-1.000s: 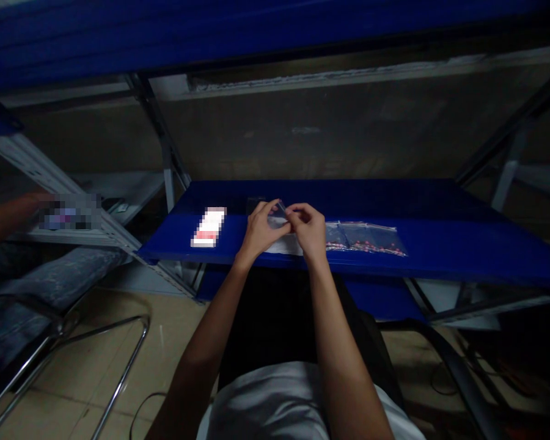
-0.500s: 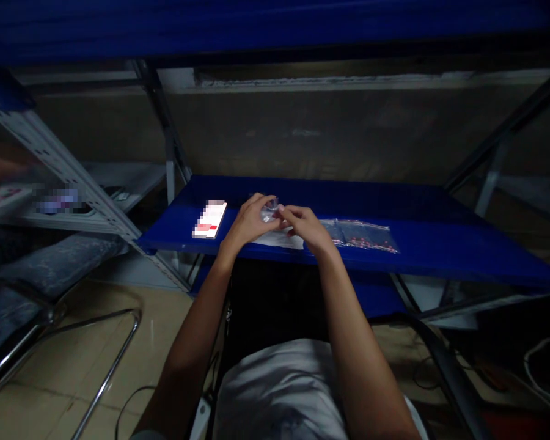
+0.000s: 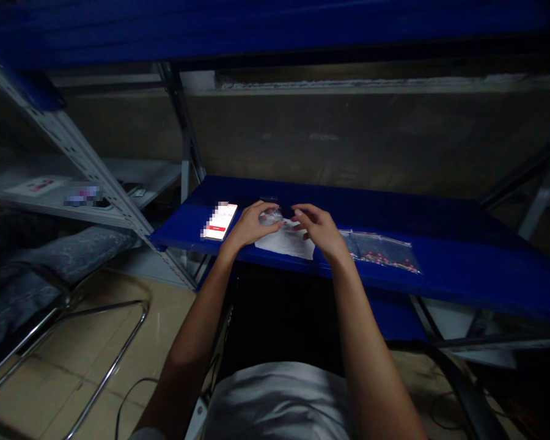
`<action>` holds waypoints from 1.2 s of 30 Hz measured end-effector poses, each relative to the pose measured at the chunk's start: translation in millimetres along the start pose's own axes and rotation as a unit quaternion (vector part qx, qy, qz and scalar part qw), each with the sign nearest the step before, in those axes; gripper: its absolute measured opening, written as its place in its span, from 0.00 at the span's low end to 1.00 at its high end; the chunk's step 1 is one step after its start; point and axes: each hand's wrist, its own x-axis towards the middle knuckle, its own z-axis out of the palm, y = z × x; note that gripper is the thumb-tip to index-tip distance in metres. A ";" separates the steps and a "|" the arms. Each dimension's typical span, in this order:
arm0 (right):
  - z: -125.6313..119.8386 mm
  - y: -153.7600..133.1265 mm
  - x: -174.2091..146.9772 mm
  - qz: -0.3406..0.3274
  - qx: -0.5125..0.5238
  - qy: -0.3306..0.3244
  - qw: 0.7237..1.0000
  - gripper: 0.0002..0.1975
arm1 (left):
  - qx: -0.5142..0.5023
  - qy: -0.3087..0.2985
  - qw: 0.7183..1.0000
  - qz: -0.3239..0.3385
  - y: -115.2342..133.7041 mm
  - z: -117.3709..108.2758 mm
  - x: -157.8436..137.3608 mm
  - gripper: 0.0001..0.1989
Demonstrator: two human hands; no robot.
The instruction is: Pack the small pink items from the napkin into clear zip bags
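My left hand (image 3: 251,227) curls its thumb and fingers around a small clear plastic bag (image 3: 271,215), which is blurred and partly covered by the fingers. A short gap separates it from my right hand (image 3: 318,227), whose bent fingers are apart; I make out nothing between them. Beneath both hands a white sheet (image 3: 286,243) lies on the blue shelf. Just right of my right hand, clear zip bags (image 3: 387,252) lie flat, with small red and pink pieces gathered along the lower edge.
A lit phone (image 3: 220,221) rests on the blue shelf (image 3: 467,256) to the left of my hands. Another blue shelf (image 3: 275,30) hangs overhead. A metal upright (image 3: 87,153) stands at the left, with a grey side shelf (image 3: 160,177) behind it and a chair (image 3: 114,305) below.
My right hand has drawn away to the right from the plastic bag, opening a gap between my hands. More of the white sheet shows. The whole view has shifted slightly.
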 end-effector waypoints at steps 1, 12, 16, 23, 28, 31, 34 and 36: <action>-4.1 5.5 11.0 -0.007 -0.050 0.023 0.998 0.15 | -0.003 -0.002 1.000 -0.007 -1.0 -3.1 2.9 0.22; 17.6 44.5 69.6 -0.016 -0.380 -0.045 0.924 0.08 | -0.032 -0.053 0.998 -0.026 -10.0 -17.7 12.9 0.15; 21.1 53.1 72.4 -0.007 -0.389 -0.046 0.920 0.07 | -0.039 -0.060 0.997 -0.039 -12.6 -19.2 11.9 0.15; 19.4 55.8 73.6 -0.003 -0.368 -0.039 0.929 0.06 | -0.046 -0.068 0.993 -0.082 -17.6 -19.7 9.2 0.21; 12.5 48.6 63.4 -0.022 -0.300 0.014 0.954 0.07 | -0.075 -0.084 0.988 -0.102 -23.5 -15.9 6.4 0.24; 13.2 39.9 54.7 -0.047 -0.165 0.035 0.985 0.10 | -0.095 -0.101 0.986 -0.096 -26.5 -12.8 6.3 0.23; 18.3 27.8 46.9 -0.078 -0.073 -0.003 0.994 0.16 | -0.095 -0.115 0.986 -0.073 -24.8 -10.6 7.1 0.20; 21.0 19.0 43.1 -0.089 -0.058 -0.032 0.994 0.19 | -0.099 -0.116 0.986 -0.065 -21.2 -9.4 7.5 0.19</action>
